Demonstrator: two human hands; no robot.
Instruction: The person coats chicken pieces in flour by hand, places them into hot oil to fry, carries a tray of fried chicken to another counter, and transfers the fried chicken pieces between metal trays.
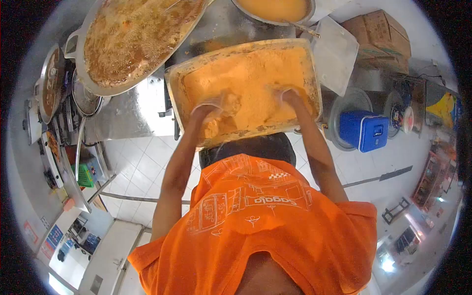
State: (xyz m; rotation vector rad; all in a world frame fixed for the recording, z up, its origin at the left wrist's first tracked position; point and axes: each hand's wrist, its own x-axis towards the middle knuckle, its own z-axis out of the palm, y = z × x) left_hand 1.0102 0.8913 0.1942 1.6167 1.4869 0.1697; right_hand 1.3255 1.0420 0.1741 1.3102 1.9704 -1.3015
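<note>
A wide rectangular tray (317, 64) full of orange breading powder (246, 69) is in front of my body. Both hands reach down into the powder and seem to wear thin translucent gloves. My left hand (216, 102) is in the left part of the tray, against a powder-coated lump (232, 104); its fingers blend into the coating. Closer to the tray's near left corner lies another coated piece (211, 129). On the right side, my right hand (283, 94) is sunk in the powder, its fingers hidden. Whether either hand grips anything does not show.
A large pan of bubbling oil (132, 44) stands at upper left. Behind the tray is a bowl of orange liquid (275, 9) with a utensil handle (307, 30). To the right are a translucent plastic container (337, 54), a cardboard box (378, 37) and a blue cooler box (363, 132).
</note>
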